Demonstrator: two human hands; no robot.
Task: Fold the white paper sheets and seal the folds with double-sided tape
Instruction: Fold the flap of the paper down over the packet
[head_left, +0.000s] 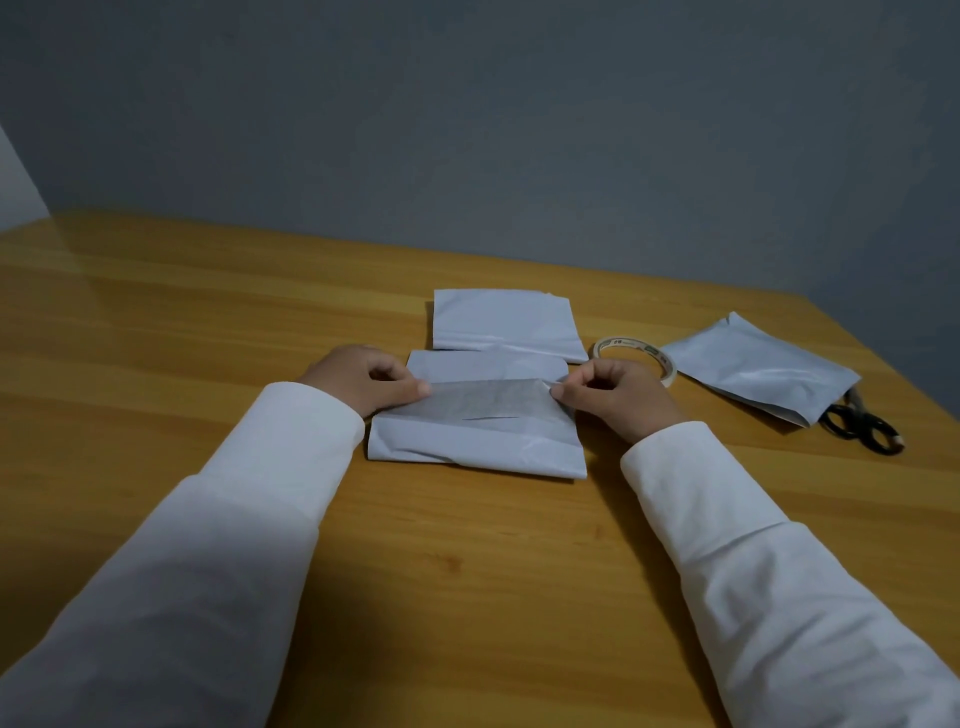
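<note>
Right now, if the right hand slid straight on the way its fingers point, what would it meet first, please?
The right hand points left across the folded sheet it pinches, so it would probably meet the left hand first.

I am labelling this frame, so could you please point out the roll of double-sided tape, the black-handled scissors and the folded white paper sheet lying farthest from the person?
roll of double-sided tape (655, 359): head view, right rim.
black-handled scissors (878, 439): head view, handle loop.
folded white paper sheet (506, 322): head view, centre.

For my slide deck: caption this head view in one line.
Both hands, left hand and right hand, pinch a paper flap mid-fold.
</note>
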